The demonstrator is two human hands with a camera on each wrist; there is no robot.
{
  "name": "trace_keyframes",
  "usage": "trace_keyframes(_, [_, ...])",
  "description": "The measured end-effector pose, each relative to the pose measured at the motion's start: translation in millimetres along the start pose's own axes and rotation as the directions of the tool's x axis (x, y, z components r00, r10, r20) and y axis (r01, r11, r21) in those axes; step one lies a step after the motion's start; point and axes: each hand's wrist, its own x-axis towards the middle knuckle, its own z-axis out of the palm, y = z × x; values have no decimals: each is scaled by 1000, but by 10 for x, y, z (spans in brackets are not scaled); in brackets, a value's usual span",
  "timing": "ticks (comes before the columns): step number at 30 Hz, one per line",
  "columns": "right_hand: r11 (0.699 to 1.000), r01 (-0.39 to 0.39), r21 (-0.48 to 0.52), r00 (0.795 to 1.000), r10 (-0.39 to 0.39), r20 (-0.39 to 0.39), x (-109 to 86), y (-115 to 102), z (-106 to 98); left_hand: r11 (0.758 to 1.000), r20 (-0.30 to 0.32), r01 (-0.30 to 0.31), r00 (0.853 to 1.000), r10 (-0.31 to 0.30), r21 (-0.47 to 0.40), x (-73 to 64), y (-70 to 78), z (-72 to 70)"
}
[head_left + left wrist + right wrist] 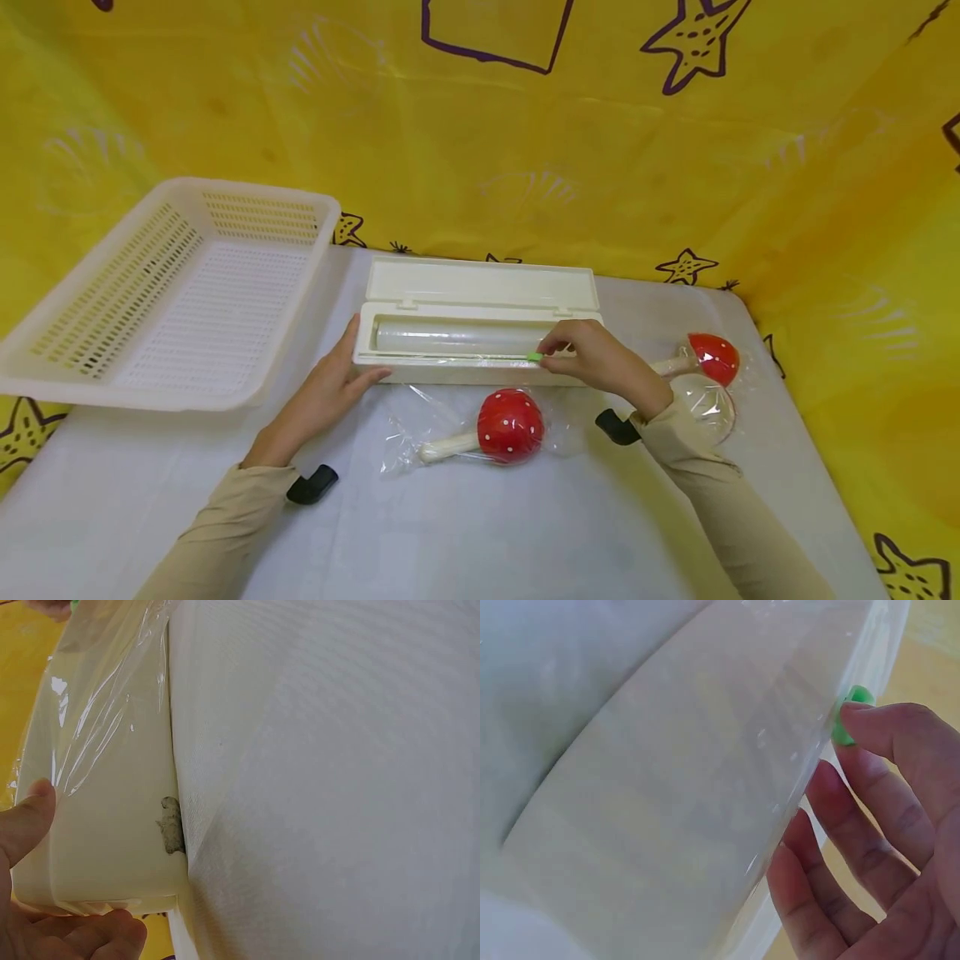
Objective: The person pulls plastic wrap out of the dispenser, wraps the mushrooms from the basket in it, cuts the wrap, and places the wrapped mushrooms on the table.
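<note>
A cream cling film dispenser [480, 375] lies lengthwise on the table with its lid [480, 283] raised and a film roll [450, 337] inside. My left hand [322, 396] grips the dispenser's left end, thumb on the front and fingers round the end. On the front rim, a small green slider [843, 733] is pinched between the thumb and index finger of my right hand [600, 360]. Clear film [112, 697] hangs over the dispenser's front, wrinkled in the left wrist view. Just in front lies a red mushroom [510, 425] with white dots, under clear film.
A white slotted basket [232, 308] stands at the left. Another red mushroom [714, 358] in clear film lies at the right, beside a round pale piece [703, 407] partly behind my right sleeve. A yellow patterned cloth [450, 150] hangs behind the white-covered table [450, 533].
</note>
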Motion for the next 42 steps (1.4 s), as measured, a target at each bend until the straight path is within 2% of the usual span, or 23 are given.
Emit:
trace_keyframes(6, [999,-13,-31,1000,13,-20,-100,93,-58,1000,1,1,1000,-1,6,1,1,-1])
trace_keyframes(15, [993,11,-115,999,-16,-43,-209,249,-113,1000,14,15,1000,-15,7,13,21,15])
trace_keyframes(22, [997,-38,-70,997,33,-73,-350,346,-161,999,17,22,1000,-22,29,13,38,0])
trace_keyframes(29, [998,-12,-61,993,5,-120,-437,419,-163,999,9,23,1000,-24,27,-2,47,-10])
trace_keyframes(32, [997,-32,-74,991,21,-135,-470,459,-160,1000,12,19,1000,-19,20,-4,44,-7])
trace_keyframes(36, [996,-49,-74,988,38,-148,-517,516,-164,1000,10,23,1000,-23,18,-8,40,-13])
trace_keyframes(42, [999,-25,-36,989,19,-144,-571,571,-200,1000,16,19,1000,-19,15,3,30,-9])
